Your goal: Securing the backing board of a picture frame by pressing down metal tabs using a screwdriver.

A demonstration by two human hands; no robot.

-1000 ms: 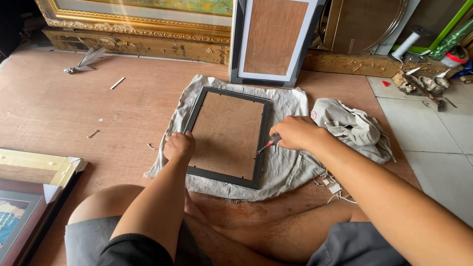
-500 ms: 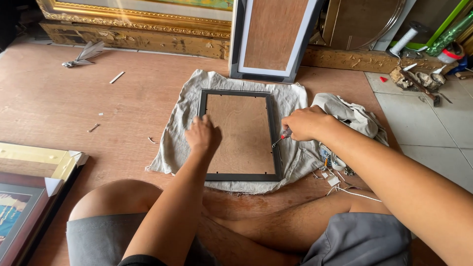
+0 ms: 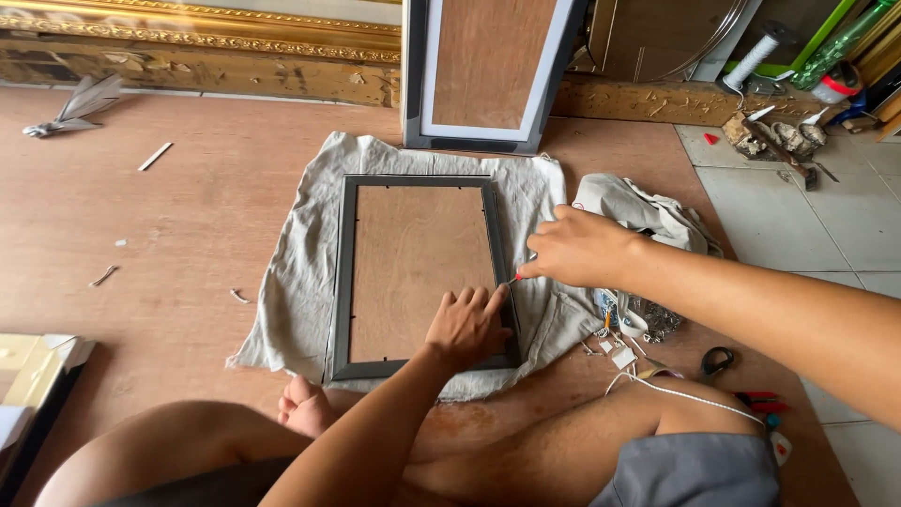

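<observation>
A dark grey picture frame lies face down on a pale cloth, its brown backing board showing. My left hand presses flat on the board near the frame's lower right corner. My right hand grips a small red-handled tool, whose tip meets the frame's right edge just above my left fingers.
A second grey frame leans upright behind the cloth against gilded frames. Crumpled cloth, scissors, string and small hardware lie to the right. Another frame corner sits at the left. My bare legs are in front.
The frame now lies more upright in the view. My left hand has moved from its left side across to the lower right corner, beside the right hand's tool.
</observation>
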